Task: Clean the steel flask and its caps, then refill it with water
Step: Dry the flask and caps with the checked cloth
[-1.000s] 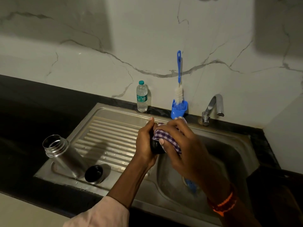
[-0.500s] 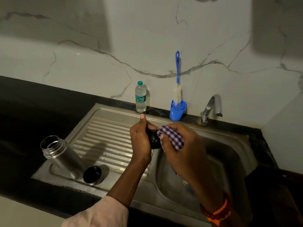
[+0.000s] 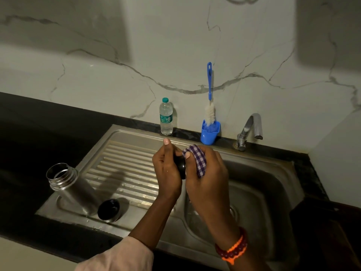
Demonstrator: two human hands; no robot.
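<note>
- The left hand [image 3: 166, 169] grips a small black round cap [image 3: 180, 166] at frame centre, fingers curled round its far side and thumb raised toward 12 o'clock. This grip likely steadies the cap so that its face can be rubbed.
- The right hand [image 3: 207, 173] clutches a folded purple-and-white checked cloth [image 3: 198, 160] and presses it against the cap from the 3 o'clock side. The judged step is wiping one cap.
- Both hands work above the stainless steel sink [image 3: 273, 182], over the line where the ribbed drainboard meets the basin, presumably so that drips fall into the steel.
- The open cylindrical steel flask [image 3: 72, 188] stands uncapped on the drainboard at 9 o'clock, tilted in the wide-angle view, threaded mouth upward.
- A second black round cap [image 3: 109, 209] lies just beside the flask base at its 4 o'clock. Contact between them cannot be determined.
- At 12 o'clock, against the marble wall, stand a clear plastic water bottle with a teal top [image 3: 166, 119] and a blue-handled bottle brush [image 3: 209, 98] upright in a blue cup [image 3: 210, 134], both within reach.
- The curved chrome tap [image 3: 249, 130] sits at 2 o'clock; no water is seen running.
- Judged progress: refilling is not yet done, as the flask is still open and set aside.
</note>
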